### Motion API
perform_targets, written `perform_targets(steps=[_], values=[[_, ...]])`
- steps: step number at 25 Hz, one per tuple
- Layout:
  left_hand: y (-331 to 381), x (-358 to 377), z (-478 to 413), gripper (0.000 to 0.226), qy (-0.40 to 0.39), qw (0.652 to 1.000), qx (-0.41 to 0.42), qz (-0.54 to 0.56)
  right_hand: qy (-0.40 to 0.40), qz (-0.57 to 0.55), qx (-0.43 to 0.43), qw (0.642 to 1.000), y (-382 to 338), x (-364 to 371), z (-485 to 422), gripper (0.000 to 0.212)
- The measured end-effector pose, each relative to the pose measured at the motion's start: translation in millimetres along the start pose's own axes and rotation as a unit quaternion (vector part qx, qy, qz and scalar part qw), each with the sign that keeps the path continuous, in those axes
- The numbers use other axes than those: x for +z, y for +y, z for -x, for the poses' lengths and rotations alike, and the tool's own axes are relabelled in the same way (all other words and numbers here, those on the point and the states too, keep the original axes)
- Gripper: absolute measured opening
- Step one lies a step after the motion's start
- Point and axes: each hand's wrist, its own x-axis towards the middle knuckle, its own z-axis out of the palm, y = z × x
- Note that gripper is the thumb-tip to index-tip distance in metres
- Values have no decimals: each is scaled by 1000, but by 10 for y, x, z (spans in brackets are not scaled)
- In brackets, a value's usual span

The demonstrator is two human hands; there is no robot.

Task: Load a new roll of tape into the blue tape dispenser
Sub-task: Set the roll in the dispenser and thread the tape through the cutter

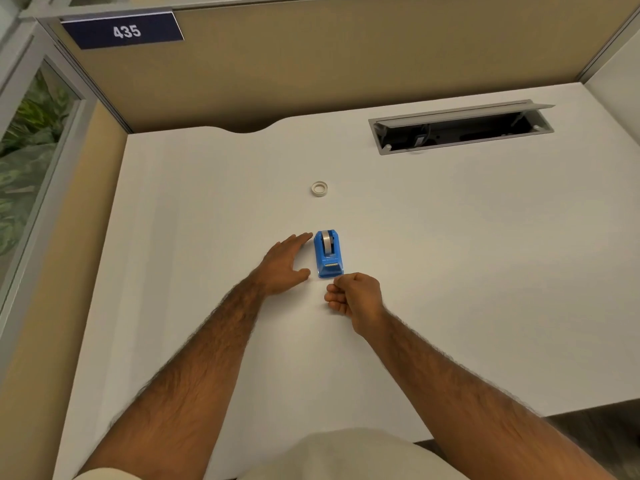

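Note:
The blue tape dispenser (328,253) stands on the white desk (450,254), cutter end toward me, with a greyish roll of tape (326,240) seated in it. My left hand (285,263) lies open and flat just left of the dispenser, its fingertips close to the back corner. Just in front of the cutter end is my right hand (353,295), fingers curled, thumb and forefinger pinched together; I see nothing between them. A small whitish tape ring (319,188) lies flat on the desk farther back, apart from both hands.
An open cable hatch (460,128) with a raised lid is set into the desk at the back right. Beige partition walls (346,57) close the back and left. The desk's front edge runs near my lap.

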Motion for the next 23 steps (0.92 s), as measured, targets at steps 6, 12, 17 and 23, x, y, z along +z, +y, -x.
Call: perform_targets(steps=[6, 12, 17, 23], values=[[-1, 60, 51, 50, 69, 994, -33, 80, 14, 28, -30, 999, 15, -65, 22, 11], [285, 94, -22, 46, 142, 979, 18, 145, 101, 289, -317, 898, -105, -13, -13, 21], [338, 158, -44, 45, 121, 972, 23, 200, 31, 426, -371, 825, -166, -24, -186, 30], [322, 158, -70, 46, 117, 976, 14, 182, 30, 451, -362, 815, -222, -4, -312, 20]])
